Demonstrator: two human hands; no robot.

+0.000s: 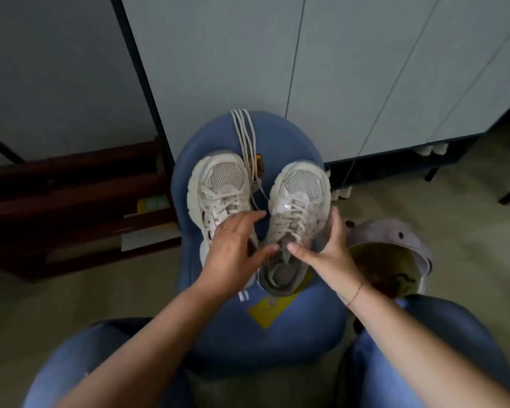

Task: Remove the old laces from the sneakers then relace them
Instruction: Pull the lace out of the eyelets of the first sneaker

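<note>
**Risks and blind spots before unlacing**

Sneakers stood side by side on the blue stool [280,136], toes away from the person, both laced. The right hand [329,248] clasped the right sneaker [299,195], with fingers curled round its outer side and the thumb at the collar. The left hand [233,248] lay over the left sneaker [218,184], fingers straight and apart, holding nothing.

Judged risks:
- The seat was small and rounded, so a hard pull on a lace could drag a shoe off its edge.
- The loose laces [243,128] draped over the far rim might slide to the floor, or be confused with the old ones.
- A knot tugged the wrong way might tighten.

Knots and lace ends lay under the hands and could not be made out. The left hand and wrist covered the left sneaker's heel. Whether the left fingertips touched the right shoe was unclear. Dim light and blur obscured the eyelets.
</note>
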